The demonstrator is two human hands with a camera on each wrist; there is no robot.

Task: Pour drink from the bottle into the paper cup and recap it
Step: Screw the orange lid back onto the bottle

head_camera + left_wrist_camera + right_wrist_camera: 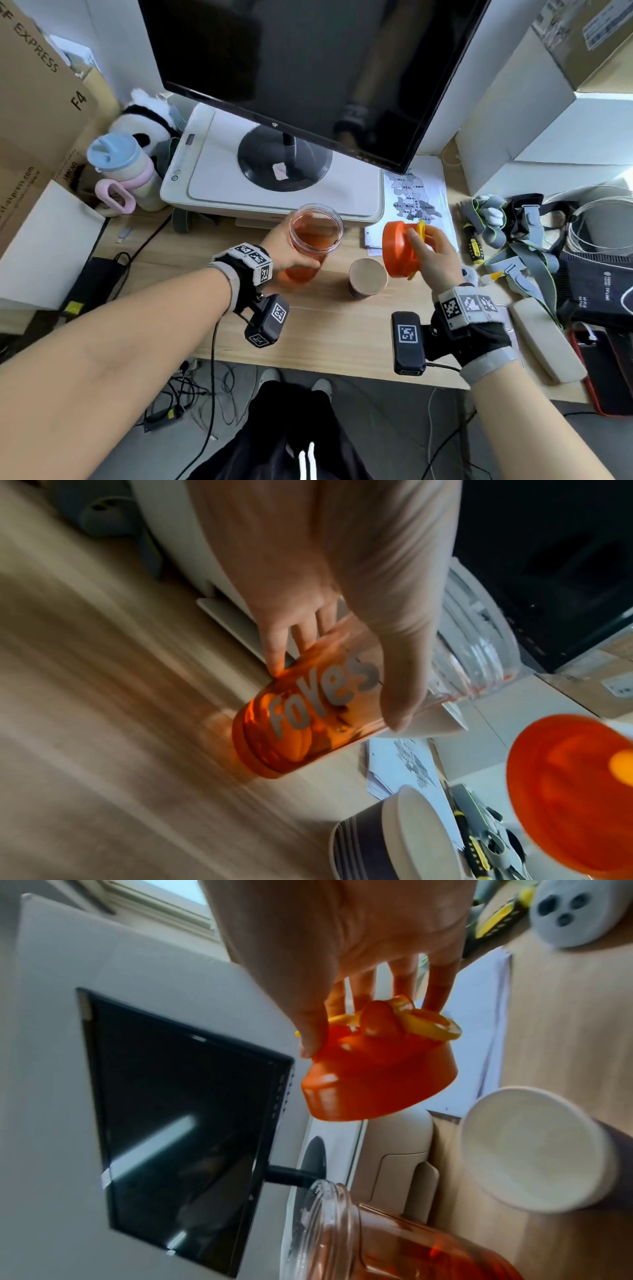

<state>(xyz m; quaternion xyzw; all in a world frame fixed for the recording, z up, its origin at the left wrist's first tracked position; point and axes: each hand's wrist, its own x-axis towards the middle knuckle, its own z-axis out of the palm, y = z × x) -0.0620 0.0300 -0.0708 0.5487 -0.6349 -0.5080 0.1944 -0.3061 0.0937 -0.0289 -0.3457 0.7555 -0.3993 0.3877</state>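
My left hand (287, 251) grips a clear bottle (313, 240) of orange drink, its wide mouth uncapped, lifted slightly off the wooden desk. In the left wrist view my fingers (400, 669) wrap the bottle (308, 723) over its grey lettering. My right hand (430, 253) holds the orange cap (397, 248) with a yellow loop, raised to the right of the bottle. The right wrist view shows my fingertips (311, 1034) pinching the cap (377, 1074) from above. A dark paper cup (367, 277) with a pale inside stands between both hands, empty as far as the right wrist view (527, 1148) shows.
A black monitor (308, 68) stands on a white printer (274, 174) right behind the bottle. A printed map sheet (414, 198) lies behind the cap. Straps, a screwdriver (474, 245) and cables crowd the right; a pastel mug (120, 164) and cardboard boxes (34, 102) the left.
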